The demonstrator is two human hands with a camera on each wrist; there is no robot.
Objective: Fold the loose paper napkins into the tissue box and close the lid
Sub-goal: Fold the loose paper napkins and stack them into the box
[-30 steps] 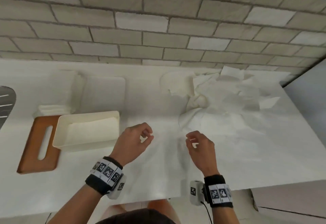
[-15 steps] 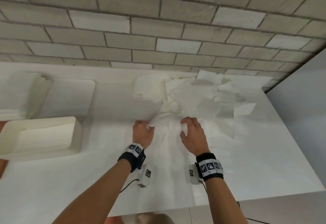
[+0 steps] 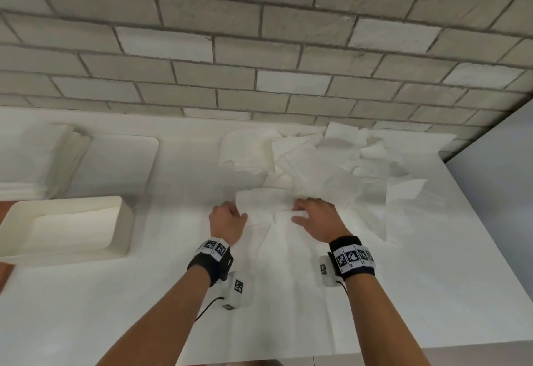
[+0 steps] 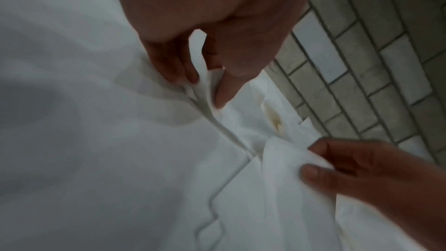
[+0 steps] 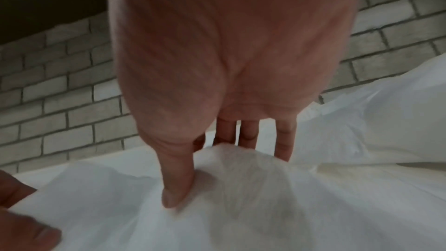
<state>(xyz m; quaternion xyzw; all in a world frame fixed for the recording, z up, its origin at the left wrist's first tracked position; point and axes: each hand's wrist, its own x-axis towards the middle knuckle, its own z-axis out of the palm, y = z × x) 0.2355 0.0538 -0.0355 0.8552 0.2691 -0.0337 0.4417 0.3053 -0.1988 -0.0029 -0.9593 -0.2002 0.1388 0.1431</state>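
A white paper napkin (image 3: 268, 202) lies at the near edge of a crumpled pile of loose napkins (image 3: 331, 163) on the white counter. My left hand (image 3: 234, 210) pinches the napkin's left edge between thumb and fingers (image 4: 190, 75). My right hand (image 3: 297, 213) grips its right part, with the thumb (image 5: 177, 188) on top of a raised ridge of paper and the fingers (image 5: 248, 135) behind it. The open cream tissue box (image 3: 125, 221) stands to the left with napkins lying inside. A brown strip of the lid (image 3: 5, 272) shows at the far left edge.
A stack of folded napkins (image 3: 37, 158) lies at the back left beside a flat white rectangular slab (image 3: 115, 163). A grey brick wall (image 3: 259, 48) closes off the back. The counter's edge (image 3: 490, 236) runs along the right, next to a grey panel.
Both hands moved forward from the counter's front to the near edge of the pile and took hold of a napkin. The view swung right, so the box now sits further left.
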